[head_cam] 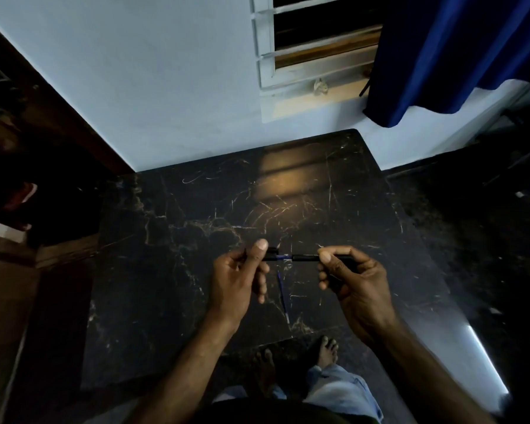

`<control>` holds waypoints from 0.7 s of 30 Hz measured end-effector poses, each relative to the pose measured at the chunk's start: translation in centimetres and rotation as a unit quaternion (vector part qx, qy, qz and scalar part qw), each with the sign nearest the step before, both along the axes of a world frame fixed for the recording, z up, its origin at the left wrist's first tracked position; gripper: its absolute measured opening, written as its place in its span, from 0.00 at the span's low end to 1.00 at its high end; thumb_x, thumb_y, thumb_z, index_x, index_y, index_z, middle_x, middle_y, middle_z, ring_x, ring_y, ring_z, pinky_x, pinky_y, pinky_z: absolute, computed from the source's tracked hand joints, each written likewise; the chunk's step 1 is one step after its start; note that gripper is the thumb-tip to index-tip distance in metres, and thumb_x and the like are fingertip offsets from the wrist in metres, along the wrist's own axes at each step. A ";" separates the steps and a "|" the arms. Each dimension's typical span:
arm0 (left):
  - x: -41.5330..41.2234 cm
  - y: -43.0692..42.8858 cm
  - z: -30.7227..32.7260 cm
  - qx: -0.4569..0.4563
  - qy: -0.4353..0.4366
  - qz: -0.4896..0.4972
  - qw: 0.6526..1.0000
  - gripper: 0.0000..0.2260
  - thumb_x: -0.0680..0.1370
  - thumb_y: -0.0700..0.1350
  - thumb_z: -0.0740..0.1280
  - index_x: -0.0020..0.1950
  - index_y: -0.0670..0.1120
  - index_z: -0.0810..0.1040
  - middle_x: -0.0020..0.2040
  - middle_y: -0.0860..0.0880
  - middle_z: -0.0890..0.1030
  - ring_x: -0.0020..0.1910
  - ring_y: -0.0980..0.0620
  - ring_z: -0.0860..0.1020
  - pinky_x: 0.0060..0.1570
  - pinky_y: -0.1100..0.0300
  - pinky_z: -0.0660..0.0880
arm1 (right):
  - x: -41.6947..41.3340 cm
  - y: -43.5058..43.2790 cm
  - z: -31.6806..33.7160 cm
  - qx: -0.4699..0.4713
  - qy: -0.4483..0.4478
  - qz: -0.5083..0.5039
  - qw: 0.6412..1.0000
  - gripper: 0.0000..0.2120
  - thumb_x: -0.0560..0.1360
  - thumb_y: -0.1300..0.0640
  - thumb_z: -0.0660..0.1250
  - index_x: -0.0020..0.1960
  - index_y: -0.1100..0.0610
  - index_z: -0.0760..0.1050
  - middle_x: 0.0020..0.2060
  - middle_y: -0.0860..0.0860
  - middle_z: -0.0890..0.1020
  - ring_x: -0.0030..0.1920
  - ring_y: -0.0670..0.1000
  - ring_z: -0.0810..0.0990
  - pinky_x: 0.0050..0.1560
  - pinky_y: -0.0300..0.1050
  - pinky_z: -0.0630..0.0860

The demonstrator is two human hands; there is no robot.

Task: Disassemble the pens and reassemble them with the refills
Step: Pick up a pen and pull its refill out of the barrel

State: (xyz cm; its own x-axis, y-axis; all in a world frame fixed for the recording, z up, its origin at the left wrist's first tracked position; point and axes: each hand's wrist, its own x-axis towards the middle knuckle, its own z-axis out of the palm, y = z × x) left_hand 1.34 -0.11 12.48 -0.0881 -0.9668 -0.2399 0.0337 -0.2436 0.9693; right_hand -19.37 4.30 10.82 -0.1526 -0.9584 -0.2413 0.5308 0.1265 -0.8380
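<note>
The left hand [240, 275] pinches a short black pen piece [272, 254] between thumb and curled fingers, the thumb pressed flat on top with its nail facing up and the remaining fingers folded loosely under the palm. The right hand [348, 278] grips the longer black pen barrel [306, 257] the same way, thumb tip on the near side and forefinger arched over the top, the barrel's far end running back into the closed fist. The two black parts are held in one horizontal line, apart from each other, and a thin blue refill [283, 257] bridges the gap between them, its ends hidden inside each part. Both hands hover above the black marble-patterned table [196, 209], near its front edge. Directly below the held pen, between the two wrists, a second blue refill [283, 296] lies flat on the table, running almost straight toward the front edge with a pale tip at its near end. Beyond the table's front edge, bare feet [326, 350] and light jeans [337, 390] show on the dark floor.
</note>
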 end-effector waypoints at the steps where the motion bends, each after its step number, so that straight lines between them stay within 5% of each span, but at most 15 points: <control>1: -0.2 -0.2 0.2 0.009 0.003 0.007 1.000 0.19 0.81 0.55 0.70 0.37 0.43 0.82 0.27 0.48 0.78 0.23 0.52 0.75 0.21 0.60 0.73 | -0.3 -0.1 0.0 -0.002 -0.003 0.001 1.000 0.13 0.72 0.57 0.80 0.52 0.63 0.85 0.38 0.59 0.83 0.37 0.53 0.82 0.35 0.43 0.80; 8: -0.9 -0.5 1.7 -0.037 0.031 -0.052 0.997 0.09 0.75 0.49 0.77 0.51 0.45 0.85 0.38 0.46 0.83 0.34 0.50 0.81 0.30 0.56 0.80 | -1.3 -0.9 1.4 0.011 -0.050 -0.013 0.999 0.05 0.73 0.62 0.73 0.47 0.62 0.86 0.35 0.57 0.82 0.34 0.51 0.81 0.31 0.41 0.79; 14: -1.5 -0.4 2.7 -0.063 0.005 -0.048 0.997 0.08 0.75 0.49 0.78 0.51 0.48 0.86 0.39 0.46 0.84 0.37 0.50 0.83 0.31 0.56 0.80 | -1.1 -1.9 2.7 0.040 -0.153 0.023 0.987 0.05 0.77 0.55 0.71 0.46 0.57 0.80 0.35 0.57 0.83 0.33 0.51 0.82 0.29 0.42 0.78; 17: -1.9 -0.3 2.6 -0.071 -0.012 -0.061 0.996 0.08 0.76 0.49 0.77 0.52 0.48 0.85 0.40 0.46 0.85 0.37 0.49 0.84 0.31 0.56 0.81 | -0.7 -2.4 2.9 0.001 -0.129 0.076 0.989 0.04 0.79 0.56 0.71 0.46 0.55 0.81 0.38 0.57 0.83 0.36 0.53 0.83 0.32 0.45 0.79; 21: -2.1 -0.3 2.7 -0.077 -0.010 -0.046 0.996 0.08 0.77 0.50 0.76 0.52 0.49 0.85 0.42 0.44 0.86 0.38 0.49 0.85 0.31 0.57 0.81 | -0.4 -3.0 2.8 -0.033 -0.089 0.128 0.987 0.08 0.81 0.60 0.65 0.53 0.64 0.80 0.43 0.64 0.83 0.41 0.58 0.84 0.36 0.49 0.80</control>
